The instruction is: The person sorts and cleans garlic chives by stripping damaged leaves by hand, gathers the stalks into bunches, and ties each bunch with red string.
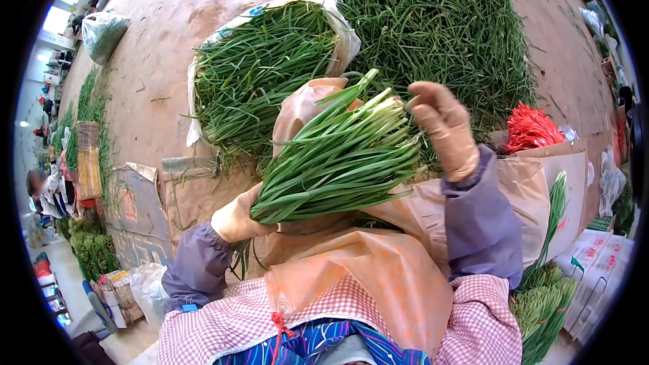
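Note:
A thick bunch of long green stalks [338,155] lies slantwise over my lap, its pale ends at the upper right. My left hand [236,218], in a tan glove, is wrapped round the leafy end at the lower left. Close to the pale ends, my right hand [446,128], gloved too, is raised with its fingers apart and holds nothing. Behind the bunch stands an open white sack [348,37] full of the same greens. An orange plastic apron [358,270] covers my lap.
A large heap of greens [433,27] spreads at the top. Red ties [531,128] lie at the right, above a white box [598,274]. Tied bundles [544,311] stand at the lower right. A filled plastic bag [103,37] sits at the upper left; a person [51,189] is at the far left.

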### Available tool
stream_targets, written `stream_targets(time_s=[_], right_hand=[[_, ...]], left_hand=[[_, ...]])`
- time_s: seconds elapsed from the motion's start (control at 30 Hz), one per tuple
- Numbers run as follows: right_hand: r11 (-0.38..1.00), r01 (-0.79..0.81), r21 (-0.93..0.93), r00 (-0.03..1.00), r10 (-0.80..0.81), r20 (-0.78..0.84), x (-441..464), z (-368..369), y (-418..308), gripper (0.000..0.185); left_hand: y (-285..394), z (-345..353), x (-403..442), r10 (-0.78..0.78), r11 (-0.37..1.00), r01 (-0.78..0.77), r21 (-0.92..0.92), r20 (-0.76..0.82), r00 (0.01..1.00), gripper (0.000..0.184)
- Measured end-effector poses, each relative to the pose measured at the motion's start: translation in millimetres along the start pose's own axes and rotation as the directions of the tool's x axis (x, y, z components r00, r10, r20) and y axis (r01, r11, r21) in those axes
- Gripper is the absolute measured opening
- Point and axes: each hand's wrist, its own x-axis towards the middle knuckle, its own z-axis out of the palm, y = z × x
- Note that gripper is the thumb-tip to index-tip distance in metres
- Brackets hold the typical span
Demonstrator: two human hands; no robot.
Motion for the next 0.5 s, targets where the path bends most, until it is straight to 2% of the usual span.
stream_targets(time_s=[0.07,0.17,0.2,0.23,0.27,0.33,0.4,0.43,0.47,0.5], right_hand=[[0.900,0.204,-0.384,0.979,-0.196,0.062,1,16,8,0.015],[0.818,0.322,-0.476,0.931,-0.364,0.003,16,10,24,0.011],[0.886,0.295,-0.359,0.936,-0.344,-0.080,24,0,36,0.006],[0.965,0.237,-0.116,0.931,-0.259,-0.255,35,-14,53,0.007],[0.988,0.065,0.144,0.913,-0.001,-0.408,40,-33,53,0.010],[0.987,-0.093,0.129,0.891,0.140,-0.432,38,-64,55,0.015],[0.999,-0.032,0.025,0.979,0.037,-0.199,18,-45,32,0.019],[0.994,-0.110,0.003,0.994,0.110,-0.003,5,-36,19,0.024],[0.959,-0.277,0.054,0.958,0.271,0.097,-9,-26,11,0.024],[0.958,-0.287,-0.003,0.942,0.283,0.181,-17,-25,14,0.024]], left_hand=[[2,2,0,0.050,0.997,-0.049,0.059,-0.004,0.999,0.076],[-4,3,-3,0.071,0.995,-0.069,0.068,-0.025,0.997,0.077],[-4,3,-4,0.060,0.996,-0.058,0.061,-0.028,0.998,0.077],[-5,3,-5,0.052,0.997,-0.050,0.053,-0.031,0.998,0.077],[-5,3,-5,0.044,0.998,-0.043,0.042,-0.034,0.998,0.077],[-7,2,-5,0.053,0.999,-0.052,0.015,-0.023,0.998,0.078],[-6,3,-3,0.038,0.999,-0.038,0.000,-0.021,0.999,0.078],[-3,3,-3,0.017,1.000,-0.017,0.001,-0.024,1.000,0.077],[-2,3,-1,0.000,1.000,0.000,0.002,-0.029,1.000,0.077],[-3,4,0,0.010,1.000,-0.010,-0.001,-0.030,0.999,0.077]])
